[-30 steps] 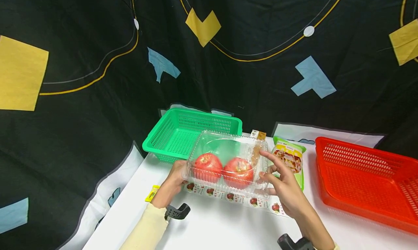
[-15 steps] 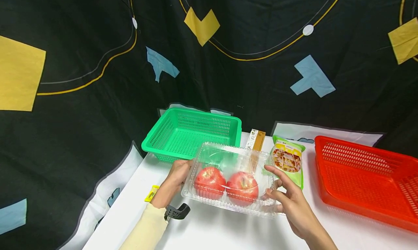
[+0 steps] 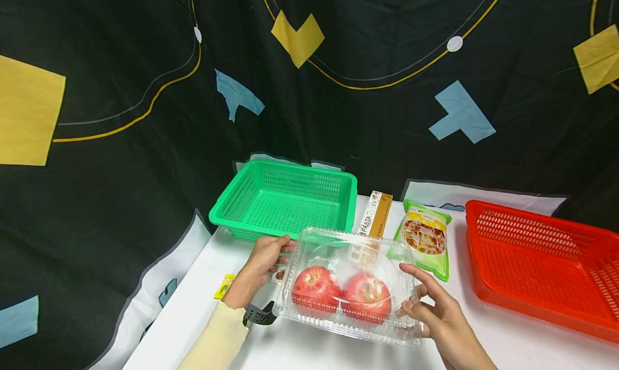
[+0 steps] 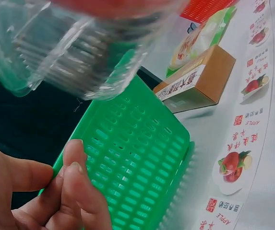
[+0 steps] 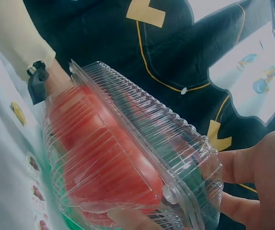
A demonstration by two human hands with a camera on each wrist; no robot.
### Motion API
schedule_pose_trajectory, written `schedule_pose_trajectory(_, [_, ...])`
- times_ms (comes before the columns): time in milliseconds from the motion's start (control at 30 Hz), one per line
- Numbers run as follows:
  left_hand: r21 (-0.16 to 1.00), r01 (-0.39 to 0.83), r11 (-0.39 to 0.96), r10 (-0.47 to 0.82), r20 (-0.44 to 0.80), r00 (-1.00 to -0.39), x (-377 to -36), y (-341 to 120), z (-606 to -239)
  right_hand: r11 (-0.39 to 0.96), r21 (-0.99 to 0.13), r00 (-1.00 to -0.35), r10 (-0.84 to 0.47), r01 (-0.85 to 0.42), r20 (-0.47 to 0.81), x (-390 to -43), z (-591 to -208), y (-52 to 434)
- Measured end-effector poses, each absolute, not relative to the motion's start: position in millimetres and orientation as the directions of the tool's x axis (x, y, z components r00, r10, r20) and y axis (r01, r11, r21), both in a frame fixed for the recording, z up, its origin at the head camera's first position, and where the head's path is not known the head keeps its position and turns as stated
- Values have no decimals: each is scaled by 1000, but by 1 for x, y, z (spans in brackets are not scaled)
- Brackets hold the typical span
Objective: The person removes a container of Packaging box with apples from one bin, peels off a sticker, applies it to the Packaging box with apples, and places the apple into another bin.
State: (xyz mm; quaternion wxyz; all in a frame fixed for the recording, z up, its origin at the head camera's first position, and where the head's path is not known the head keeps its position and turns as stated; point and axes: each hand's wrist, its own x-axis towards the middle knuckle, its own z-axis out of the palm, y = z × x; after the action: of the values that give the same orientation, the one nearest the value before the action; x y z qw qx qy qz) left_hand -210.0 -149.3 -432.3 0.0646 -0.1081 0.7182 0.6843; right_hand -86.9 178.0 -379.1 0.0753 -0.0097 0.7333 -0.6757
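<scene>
The grip of the right hand [image 3: 447,319] pinches the right end of a clear box [image 3: 345,265]. In the head view, this box is up off the white tabletop [image 3: 188,305], nearer to the person than the green basket [image 3: 300,185] and a bit to its right. Two red apples [image 3: 316,289] sit side by side in the box. The left hand [image 3: 263,260] is at the near side of the green basket, with its fingers loosely bent and holding nothing. A small yellow packet [image 3: 224,287] lies in front of the green basket, to the left. A pasta box [image 3: 379,214] is just right of the green basket, then comes a green food bag [image 3: 425,236]. A red basket [image 3: 537,262] is well to the right of the green basket. A black cloth [image 3: 338,133] hangs behind it.

In the left wrist view, the left hand's bent fingers show in front of the green basket. I cannot tell if they touch it. A paper strip [image 4: 245,134] with apple pictures lies on the near side of the green basket, apart from it.

In the right wrist view, fingers touch the lid and side of the clear box. Bits of the green basket show behind and below it.
</scene>
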Motion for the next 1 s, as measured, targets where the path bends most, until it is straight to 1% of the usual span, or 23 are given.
schedule_pose_trajectory(100, [971,-236,45,-57,-233,-971,-211,-149,-433,116,-989,-988,-109,96,-108,-82,-383,181])
schedule_pose_trajectory(167, [971,-236,44,-55,-234,-971,-211,-150,-434,139,-988,-989,-120,74,-91,-77,-387,185])
schedule_pose_trajectory(467, [971,-235,35,-35,-234,-972,-211,-150,-434,161,-983,-985,-165,-84,57,-63,-417,204])
schedule_pose_trajectory(567, [971,-236,35,-33,-235,-971,-211,-150,-434,141,-979,-972,-203,-149,119,-60,-427,209])
schedule_pose_trajectory(633, [971,-238,35,-27,-237,-971,-211,-150,-434,123,-978,-965,-223,-170,139,-58,-433,212])
schedule_pose_trajectory(733, [969,-243,38,-20,-242,-970,-211,-151,-434,111,-981,-966,-224,-156,129,-54,-442,214])
schedule_pose_trajectory(900, [969,-243,52,-26,-242,-970,-212,-151,-434,80,-995,-981,-188,-67,51,-49,-455,212])
schedule_pose_trajectory(1000, [969,-239,60,-27,-237,-971,-212,-152,-433,42,-999,-981,-191,-3,-5,-47,-461,212])
